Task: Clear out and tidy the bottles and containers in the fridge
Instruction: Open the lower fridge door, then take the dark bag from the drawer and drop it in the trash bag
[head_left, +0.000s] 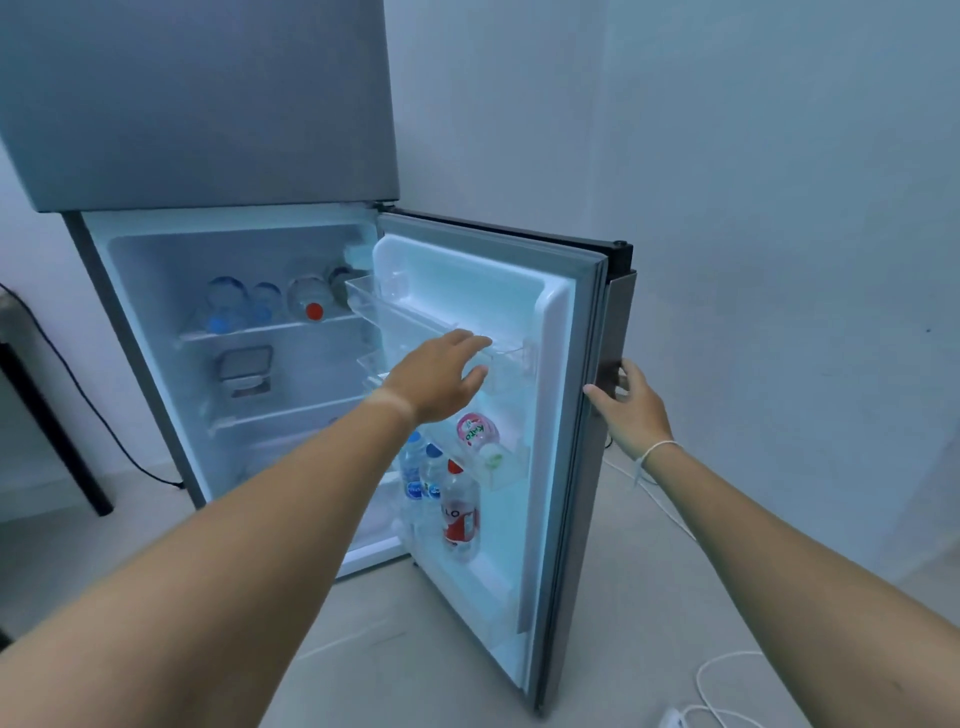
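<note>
Beside clear plastic door shelf (400, 306), spread left hand (441, 379), empty.

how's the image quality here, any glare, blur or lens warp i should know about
Head view: a cold blue-white glow from inside the fridge washes out the door liner and the clear door bins; bottles on the top shelf look soft and hazy; the wide-angle lens stretches both forearms and leans the fridge body; the left hand and right hand stay reasonably sharp.
</note>
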